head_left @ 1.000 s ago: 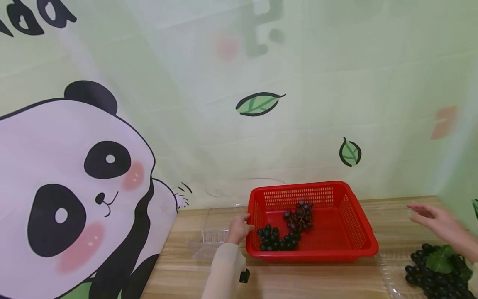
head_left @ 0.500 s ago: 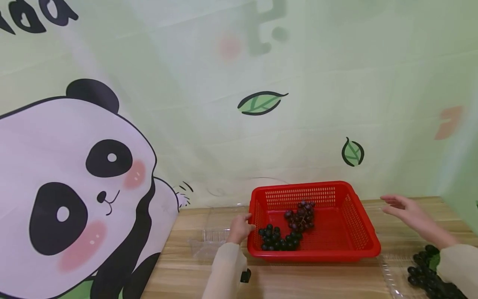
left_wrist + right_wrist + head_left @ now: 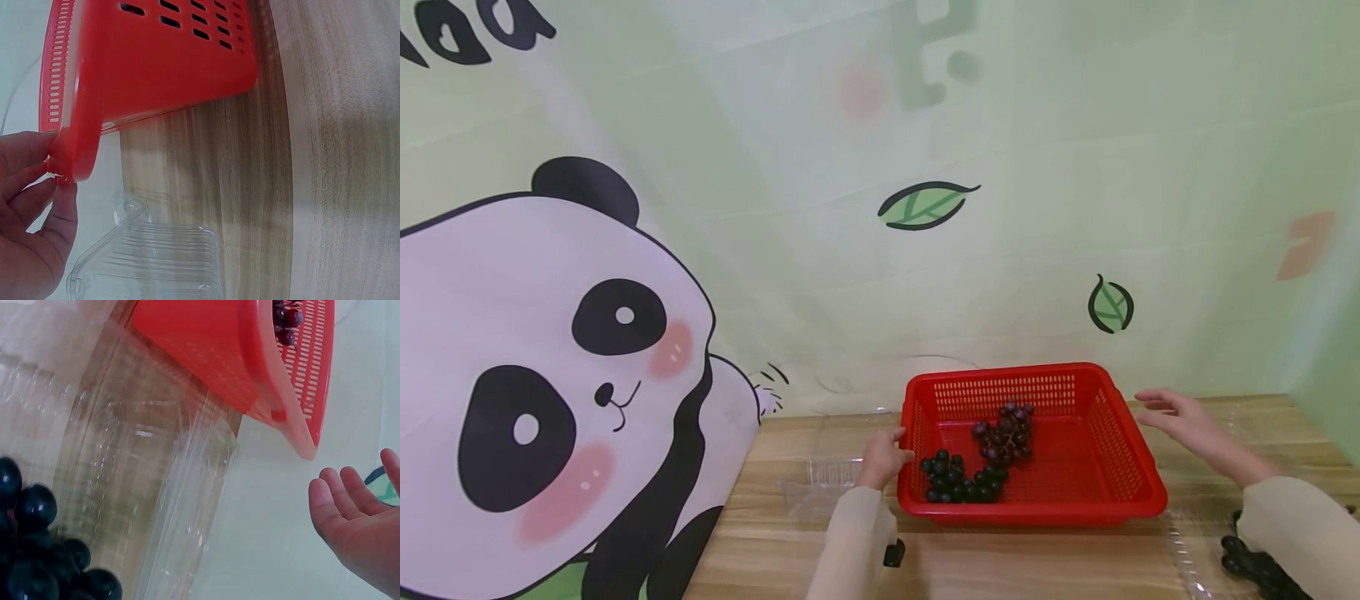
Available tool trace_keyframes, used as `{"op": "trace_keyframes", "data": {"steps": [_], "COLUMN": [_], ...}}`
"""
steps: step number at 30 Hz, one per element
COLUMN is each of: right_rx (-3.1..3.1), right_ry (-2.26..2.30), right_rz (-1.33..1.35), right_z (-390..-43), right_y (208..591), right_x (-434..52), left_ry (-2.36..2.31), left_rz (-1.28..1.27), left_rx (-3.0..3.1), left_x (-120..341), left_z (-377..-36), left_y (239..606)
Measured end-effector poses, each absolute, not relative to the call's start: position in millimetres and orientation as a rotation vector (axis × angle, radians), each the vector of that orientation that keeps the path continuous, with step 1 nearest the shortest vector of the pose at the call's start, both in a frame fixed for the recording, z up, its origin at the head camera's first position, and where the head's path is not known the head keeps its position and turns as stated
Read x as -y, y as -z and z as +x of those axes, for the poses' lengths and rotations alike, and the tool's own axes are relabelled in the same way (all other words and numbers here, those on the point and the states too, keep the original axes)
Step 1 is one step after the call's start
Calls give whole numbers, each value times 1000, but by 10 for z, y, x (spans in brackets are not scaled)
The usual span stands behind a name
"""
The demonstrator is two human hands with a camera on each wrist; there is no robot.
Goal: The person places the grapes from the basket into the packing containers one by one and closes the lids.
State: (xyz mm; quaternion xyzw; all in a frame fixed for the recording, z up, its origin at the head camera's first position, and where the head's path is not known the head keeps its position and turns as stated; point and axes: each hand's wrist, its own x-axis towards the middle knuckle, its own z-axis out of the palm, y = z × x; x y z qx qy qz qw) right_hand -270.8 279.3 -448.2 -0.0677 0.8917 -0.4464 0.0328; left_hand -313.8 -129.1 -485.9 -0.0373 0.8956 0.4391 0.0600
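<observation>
While my left hand [image 3: 880, 458] is pinching the left rim of the red basket [image 3: 1120, 446] on the worktop [image 3: 1000, 567], my right hand [image 3: 1183, 421] is hovering flat-fingered and empty just off its right rim. I am judging it light, stiff plastic, with loose grapes [image 3: 1000, 437] inside apt to roll, so both rims are offering the steadiest grip.

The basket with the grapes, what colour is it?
Red, the basket is perforated plastic; the head view shows it best.

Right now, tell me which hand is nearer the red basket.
Left. The left hand pinches the rim of the red basket at its left side; the right hand hovers open just off its right rim, not touching.
</observation>
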Motion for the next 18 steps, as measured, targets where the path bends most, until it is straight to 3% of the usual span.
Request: {"op": "trace_keyframes", "data": {"steps": [18], "right_rx": [-2628], "right_ry": [1444], "right_rz": [-185], "right_z": [-2871], "right_y": [4511], "right_x": [-2442], "left_ry": [-1261], "left_rz": [-73], "left_rx": [-2733], "left_x": [1295], "left_z": [-3178], "left_y": [4837]}}
